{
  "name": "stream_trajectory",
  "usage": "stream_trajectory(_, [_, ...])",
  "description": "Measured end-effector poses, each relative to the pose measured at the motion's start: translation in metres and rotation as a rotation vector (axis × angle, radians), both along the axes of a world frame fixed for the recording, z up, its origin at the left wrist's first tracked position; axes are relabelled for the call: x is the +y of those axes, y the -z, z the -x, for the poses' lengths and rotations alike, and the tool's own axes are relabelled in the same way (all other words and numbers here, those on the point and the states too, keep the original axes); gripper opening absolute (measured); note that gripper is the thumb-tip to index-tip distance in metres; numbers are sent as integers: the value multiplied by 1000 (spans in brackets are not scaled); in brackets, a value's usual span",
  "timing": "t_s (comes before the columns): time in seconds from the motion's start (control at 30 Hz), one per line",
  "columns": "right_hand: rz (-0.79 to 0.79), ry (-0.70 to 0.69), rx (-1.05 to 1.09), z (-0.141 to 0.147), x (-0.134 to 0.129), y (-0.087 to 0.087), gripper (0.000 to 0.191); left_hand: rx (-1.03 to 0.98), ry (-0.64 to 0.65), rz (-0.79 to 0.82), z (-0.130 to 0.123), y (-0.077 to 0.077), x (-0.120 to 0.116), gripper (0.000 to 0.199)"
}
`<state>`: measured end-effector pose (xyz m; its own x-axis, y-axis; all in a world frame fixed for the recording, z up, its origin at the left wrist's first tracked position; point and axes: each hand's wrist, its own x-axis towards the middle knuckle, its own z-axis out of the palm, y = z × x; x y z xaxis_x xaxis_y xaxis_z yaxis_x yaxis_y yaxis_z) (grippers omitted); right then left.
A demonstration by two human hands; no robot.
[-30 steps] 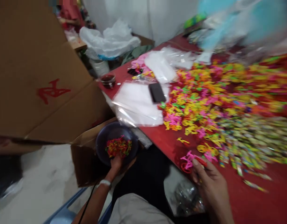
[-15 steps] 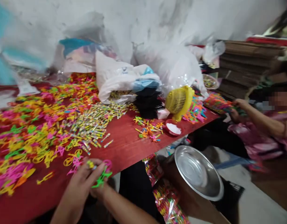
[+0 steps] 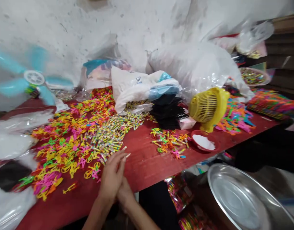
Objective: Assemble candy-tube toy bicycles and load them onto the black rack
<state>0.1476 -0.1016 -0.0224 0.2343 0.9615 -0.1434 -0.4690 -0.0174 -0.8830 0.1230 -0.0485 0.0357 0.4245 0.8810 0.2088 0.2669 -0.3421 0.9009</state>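
My left hand (image 3: 111, 175) reaches over the near edge of the red table, fingers stretched forward. Its fingertips are at two loose small printed tubes (image 3: 128, 155); whether they touch them I cannot tell. Just behind and below is my right hand (image 3: 124, 193), its fingers hidden by the left hand, so what it holds does not show. Beyond my fingers lies a heap of yellow-and-white printed tubes (image 3: 113, 134). To the left spreads a big pile of bright plastic toy pieces (image 3: 70, 143), some with rings. A yellow ring piece (image 3: 88, 174) lies close to my left wrist.
A blue-bladed fan (image 3: 34, 77) stands at the left. White sacks (image 3: 134, 91) and a yellow basket (image 3: 205, 107) line the back of the red table (image 3: 142, 166). A red bowl of white stuff (image 3: 204, 142) is near the edge, above a metal basin (image 3: 237, 195).
My view has swung left. My left hand has moved forward to the loose tubes. The green and pink toy pieces seen at my hands before are now out of sight.
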Motion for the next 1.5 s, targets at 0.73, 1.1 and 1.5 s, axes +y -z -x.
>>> stream_trajectory(0.73, [69, -211, -253, -28, -17, -3, 49, -423, -234, 829, 90, 34, -23, 32])
stream_trajectory(1.1, [154, -137, -615, -21, -20, -2, 29, -395, -311, 721, 79, 33, -29, 26])
stream_trajectory(1.5, [156, -29, -496, -16, -20, 4, 32, -291, -317, 641, 75, 39, -33, 26])
